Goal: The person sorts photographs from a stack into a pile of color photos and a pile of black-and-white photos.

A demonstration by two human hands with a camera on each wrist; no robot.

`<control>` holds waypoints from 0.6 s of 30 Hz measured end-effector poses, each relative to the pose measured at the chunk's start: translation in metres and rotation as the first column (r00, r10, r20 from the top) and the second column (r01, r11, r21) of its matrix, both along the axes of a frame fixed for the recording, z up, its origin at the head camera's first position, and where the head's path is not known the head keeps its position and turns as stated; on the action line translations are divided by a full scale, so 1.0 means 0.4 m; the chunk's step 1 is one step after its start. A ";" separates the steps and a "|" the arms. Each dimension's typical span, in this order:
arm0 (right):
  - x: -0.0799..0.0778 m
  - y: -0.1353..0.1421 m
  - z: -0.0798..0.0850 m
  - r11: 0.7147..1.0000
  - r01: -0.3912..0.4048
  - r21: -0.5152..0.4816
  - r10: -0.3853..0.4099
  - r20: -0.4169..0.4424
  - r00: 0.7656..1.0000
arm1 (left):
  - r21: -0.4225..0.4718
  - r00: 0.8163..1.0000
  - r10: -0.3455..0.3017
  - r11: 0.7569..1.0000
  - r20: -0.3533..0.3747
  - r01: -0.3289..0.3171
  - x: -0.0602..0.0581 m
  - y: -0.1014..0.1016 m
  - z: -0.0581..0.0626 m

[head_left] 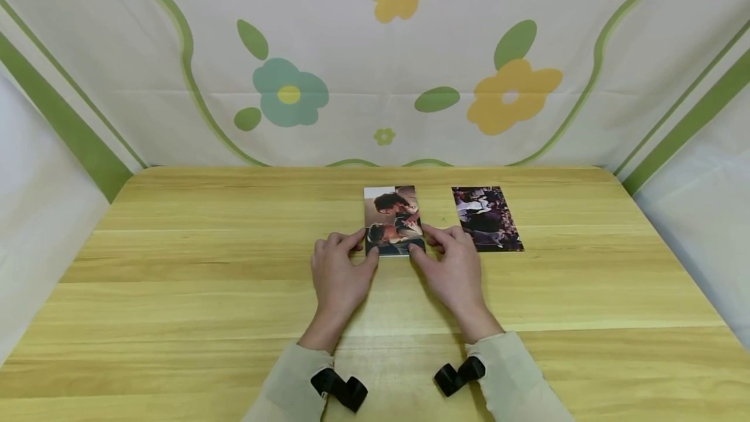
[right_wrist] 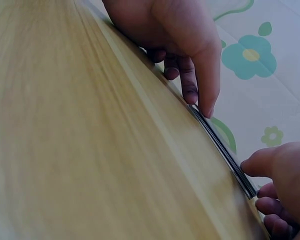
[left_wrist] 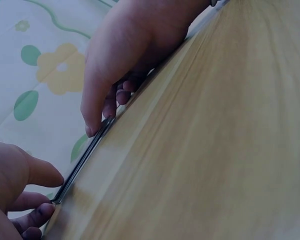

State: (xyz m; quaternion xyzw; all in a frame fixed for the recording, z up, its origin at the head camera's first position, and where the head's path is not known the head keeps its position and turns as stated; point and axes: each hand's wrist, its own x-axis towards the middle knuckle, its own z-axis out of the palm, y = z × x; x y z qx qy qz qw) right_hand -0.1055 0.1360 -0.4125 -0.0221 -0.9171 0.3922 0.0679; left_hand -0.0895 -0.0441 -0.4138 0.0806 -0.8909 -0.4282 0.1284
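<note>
A small stack of photo cards (head_left: 394, 220) lies flat on the table, its top picture showing two people. My left hand (head_left: 341, 272) grips its near left corner, thumb on the top and index finger against the side. At the near right corner my right hand (head_left: 454, 269) pinches it the same way. Both wrist views show the stack edge-on, as several thin layers (left_wrist: 85, 160) between the two hands. To the right, a single dark photo card (head_left: 489, 220) lies flat, apart from the stack and close to the right hand's knuckles.
The wooden table (head_left: 205, 292) spreads around both hands. Behind its far edge hangs a pale cloth (head_left: 346, 31) printed with flowers and leaves. Black straps (head_left: 340, 389) sit on both sleeved wrists.
</note>
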 end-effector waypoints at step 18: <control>0.002 -0.001 -0.001 1.000 -0.004 -0.018 0.004 -0.023 1.000 | 0.034 1.000 0.016 0.999 -0.013 -0.016 0.000 0.000 -0.003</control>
